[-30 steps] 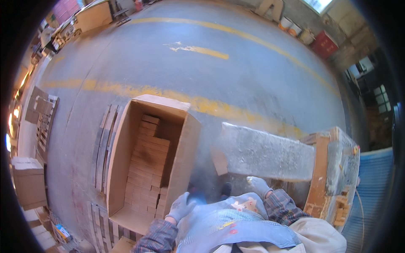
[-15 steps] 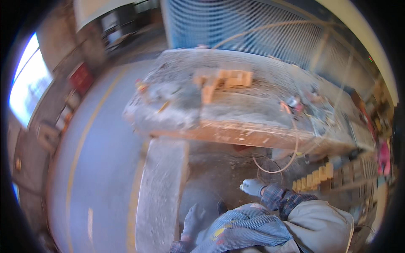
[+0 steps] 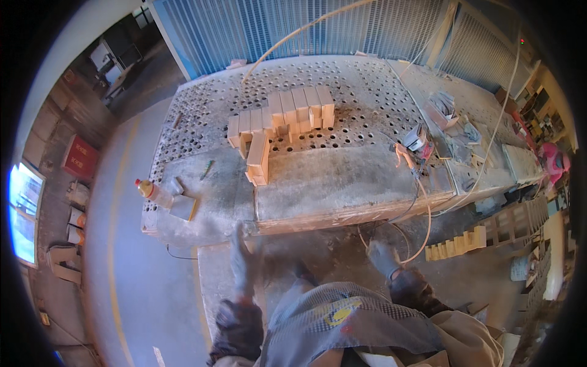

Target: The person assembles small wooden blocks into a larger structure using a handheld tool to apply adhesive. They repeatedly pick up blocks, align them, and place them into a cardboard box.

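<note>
My left hand (image 3: 244, 263), in a grey glove, reaches up in front of the workbench (image 3: 318, 207) with its fingers stretched out and nothing in it. My right hand (image 3: 383, 257), gloved too, hangs below the bench front by a looped hose (image 3: 426, 229); motion blurs its fingers, and whether they hold anything cannot be made out. On the perforated bench top stand several light wooden pieces (image 3: 306, 107) in a stepped row. One more wooden piece (image 3: 258, 156) lies nearest to me, angled out from the row. Neither hand touches them.
A red-capped bottle (image 3: 154, 192) and a square block (image 3: 183, 207) stand at the bench's left corner. A power tool (image 3: 417, 139) and a box of sheets (image 3: 441, 109) lie right. A grey slab (image 3: 214, 269) juts toward me. Yellowish wooden pieces (image 3: 455, 244) line the lower right.
My view has swung and the bench appears nearer and sharper. My left hand has risen toward the bench edge. My right hand stays low, near the hose.
</note>
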